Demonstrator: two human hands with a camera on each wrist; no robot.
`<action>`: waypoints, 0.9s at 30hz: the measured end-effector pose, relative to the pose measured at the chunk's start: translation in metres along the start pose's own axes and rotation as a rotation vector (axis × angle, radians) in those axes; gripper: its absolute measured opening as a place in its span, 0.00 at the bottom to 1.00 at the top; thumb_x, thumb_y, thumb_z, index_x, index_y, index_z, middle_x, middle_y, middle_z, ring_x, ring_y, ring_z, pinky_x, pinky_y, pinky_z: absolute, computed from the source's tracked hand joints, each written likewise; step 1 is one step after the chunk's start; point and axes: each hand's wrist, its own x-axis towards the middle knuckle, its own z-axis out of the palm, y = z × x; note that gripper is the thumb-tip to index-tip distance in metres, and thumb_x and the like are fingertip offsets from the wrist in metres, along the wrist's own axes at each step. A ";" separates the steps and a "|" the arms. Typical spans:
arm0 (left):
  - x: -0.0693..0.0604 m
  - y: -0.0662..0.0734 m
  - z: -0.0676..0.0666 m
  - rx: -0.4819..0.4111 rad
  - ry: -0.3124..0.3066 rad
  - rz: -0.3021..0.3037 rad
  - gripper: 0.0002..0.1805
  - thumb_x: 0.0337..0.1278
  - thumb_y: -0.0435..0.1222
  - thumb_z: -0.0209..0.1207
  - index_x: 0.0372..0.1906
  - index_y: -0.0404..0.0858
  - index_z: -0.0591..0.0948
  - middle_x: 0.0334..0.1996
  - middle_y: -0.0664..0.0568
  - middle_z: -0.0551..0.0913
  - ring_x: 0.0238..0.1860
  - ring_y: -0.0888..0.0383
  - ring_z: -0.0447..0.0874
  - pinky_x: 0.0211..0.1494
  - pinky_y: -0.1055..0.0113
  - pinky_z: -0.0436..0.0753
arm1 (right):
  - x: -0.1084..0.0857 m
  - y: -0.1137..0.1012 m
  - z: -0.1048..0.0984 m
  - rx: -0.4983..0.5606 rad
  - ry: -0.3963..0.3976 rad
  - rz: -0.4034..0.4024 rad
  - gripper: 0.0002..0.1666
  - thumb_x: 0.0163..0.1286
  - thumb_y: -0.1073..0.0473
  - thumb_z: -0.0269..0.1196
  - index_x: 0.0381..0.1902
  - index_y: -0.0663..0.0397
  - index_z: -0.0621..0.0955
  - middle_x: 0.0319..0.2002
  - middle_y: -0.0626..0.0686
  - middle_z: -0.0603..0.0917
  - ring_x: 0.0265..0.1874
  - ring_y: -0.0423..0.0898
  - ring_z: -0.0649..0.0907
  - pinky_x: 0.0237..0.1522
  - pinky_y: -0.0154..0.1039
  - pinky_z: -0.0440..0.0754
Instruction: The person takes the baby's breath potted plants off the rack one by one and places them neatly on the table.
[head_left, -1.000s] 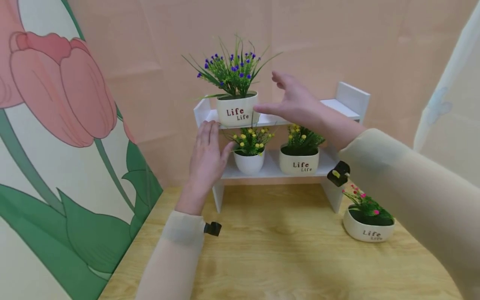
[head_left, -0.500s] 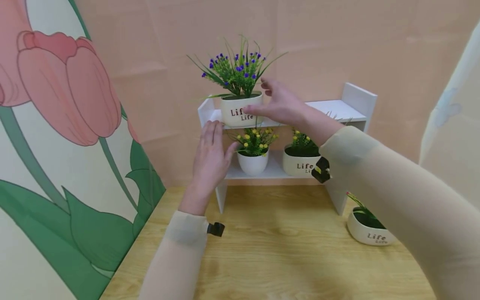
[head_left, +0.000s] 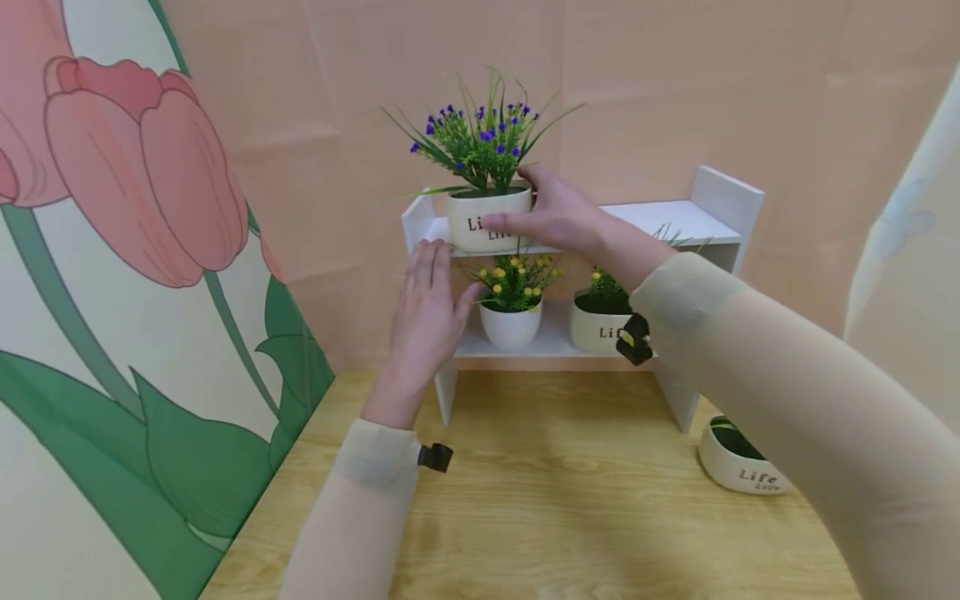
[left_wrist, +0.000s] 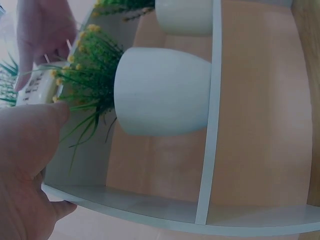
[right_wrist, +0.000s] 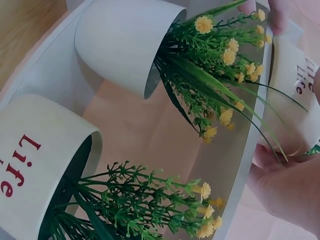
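Observation:
A cream oval pot of purple flowers [head_left: 468, 237], lettered "Life", stands at the left end of the white shelf's [head_left: 656, 219] upper board. My right hand [head_left: 558, 215] grips its right end, thumb across the front and fingers behind. Fairly straight fingers of my left hand [head_left: 427, 321] rest at the shelf's upper left corner, close to the pot's lower left, with the thumb spread apart. The left wrist view shows that hand [left_wrist: 25, 160] against the corner. Below, on the lower board, a round white pot [head_left: 512, 327] holds yellow flowers.
Right of the round pot, another "Life" pot with yellow flowers [head_left: 596, 332] shares the lower board, partly behind my right wrist. One more "Life" pot [head_left: 738, 471] sits on the wooden table [head_left: 555, 500] at the right, its plant mostly hidden by my sleeve.
My right hand has moved left and closed on the purple-flower pot, from being spread beside it. The left hand stays at the shelf corner. The view has shifted slightly.

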 end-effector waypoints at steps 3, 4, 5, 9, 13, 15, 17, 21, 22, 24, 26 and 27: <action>0.000 0.000 0.000 0.000 0.001 -0.005 0.44 0.84 0.50 0.60 0.86 0.28 0.58 0.84 0.33 0.60 0.88 0.39 0.49 0.90 0.54 0.47 | 0.001 0.000 0.001 -0.008 0.002 0.010 0.63 0.71 0.36 0.77 0.88 0.58 0.57 0.68 0.61 0.80 0.64 0.56 0.81 0.74 0.53 0.78; 0.000 0.000 0.000 0.000 0.002 -0.006 0.44 0.84 0.50 0.60 0.86 0.28 0.58 0.85 0.33 0.60 0.88 0.39 0.49 0.90 0.54 0.47 | 0.001 0.000 0.001 -0.015 0.003 0.013 0.64 0.71 0.36 0.77 0.89 0.58 0.56 0.68 0.62 0.80 0.65 0.56 0.81 0.74 0.53 0.78; 0.000 0.000 0.000 0.000 0.004 -0.006 0.44 0.84 0.51 0.60 0.86 0.28 0.58 0.85 0.33 0.60 0.88 0.39 0.49 0.90 0.54 0.47 | 0.002 0.000 0.001 -0.019 0.004 0.014 0.65 0.71 0.36 0.76 0.89 0.58 0.55 0.69 0.62 0.80 0.65 0.56 0.81 0.74 0.53 0.78; 0.000 -0.001 0.000 0.001 0.013 0.000 0.43 0.85 0.51 0.59 0.86 0.28 0.59 0.84 0.33 0.61 0.88 0.39 0.49 0.90 0.56 0.45 | 0.003 0.000 0.001 -0.039 0.005 0.018 0.67 0.71 0.35 0.76 0.89 0.59 0.54 0.70 0.63 0.79 0.67 0.57 0.80 0.75 0.53 0.77; 0.000 -0.001 0.000 0.002 0.020 0.005 0.42 0.85 0.51 0.59 0.85 0.28 0.60 0.84 0.33 0.62 0.88 0.40 0.49 0.90 0.57 0.44 | 0.005 0.001 0.001 -0.055 0.006 0.027 0.69 0.71 0.34 0.76 0.90 0.60 0.51 0.73 0.64 0.77 0.69 0.58 0.79 0.77 0.53 0.75; 0.000 -0.002 0.000 0.004 0.021 0.002 0.42 0.85 0.51 0.59 0.85 0.28 0.61 0.84 0.34 0.62 0.88 0.40 0.49 0.90 0.57 0.44 | 0.005 0.001 0.001 -0.059 0.005 0.029 0.69 0.71 0.33 0.76 0.90 0.60 0.52 0.73 0.64 0.77 0.69 0.58 0.79 0.77 0.53 0.75; 0.000 -0.002 0.001 0.006 0.021 -0.001 0.42 0.85 0.51 0.59 0.85 0.28 0.61 0.84 0.34 0.62 0.88 0.40 0.50 0.90 0.57 0.45 | 0.006 0.000 0.001 -0.056 0.004 0.029 0.69 0.70 0.33 0.76 0.90 0.60 0.53 0.72 0.63 0.78 0.68 0.57 0.79 0.76 0.53 0.76; 0.000 -0.001 0.000 0.010 0.015 -0.005 0.43 0.85 0.51 0.59 0.85 0.28 0.60 0.84 0.34 0.61 0.88 0.40 0.49 0.90 0.57 0.45 | 0.005 0.000 0.001 -0.046 0.004 0.033 0.68 0.70 0.33 0.77 0.90 0.58 0.54 0.71 0.62 0.79 0.67 0.57 0.80 0.75 0.53 0.77; 0.000 -0.001 0.000 0.011 0.011 -0.007 0.43 0.85 0.52 0.58 0.86 0.28 0.59 0.84 0.34 0.61 0.88 0.40 0.49 0.90 0.56 0.45 | 0.005 0.000 0.001 -0.044 0.004 0.036 0.68 0.70 0.33 0.77 0.90 0.58 0.54 0.71 0.62 0.79 0.66 0.56 0.80 0.75 0.53 0.77; 0.000 -0.001 0.000 0.012 0.002 -0.010 0.43 0.85 0.52 0.58 0.86 0.29 0.59 0.85 0.34 0.60 0.88 0.40 0.49 0.90 0.56 0.45 | 0.005 0.000 0.001 -0.047 0.009 0.038 0.68 0.69 0.33 0.77 0.89 0.58 0.55 0.70 0.61 0.79 0.66 0.56 0.80 0.74 0.53 0.78; 0.000 -0.001 0.000 0.007 -0.005 -0.013 0.44 0.85 0.51 0.59 0.86 0.29 0.58 0.85 0.33 0.60 0.89 0.40 0.48 0.90 0.56 0.45 | 0.005 0.000 0.002 -0.053 0.016 0.034 0.67 0.69 0.32 0.77 0.89 0.58 0.57 0.69 0.61 0.80 0.65 0.56 0.81 0.73 0.53 0.79; 0.000 -0.001 0.000 0.006 -0.008 -0.015 0.44 0.85 0.51 0.59 0.86 0.28 0.58 0.85 0.33 0.60 0.89 0.40 0.48 0.90 0.56 0.44 | 0.005 0.000 0.002 -0.057 0.020 0.031 0.67 0.68 0.32 0.77 0.89 0.58 0.57 0.69 0.61 0.80 0.64 0.56 0.81 0.73 0.53 0.79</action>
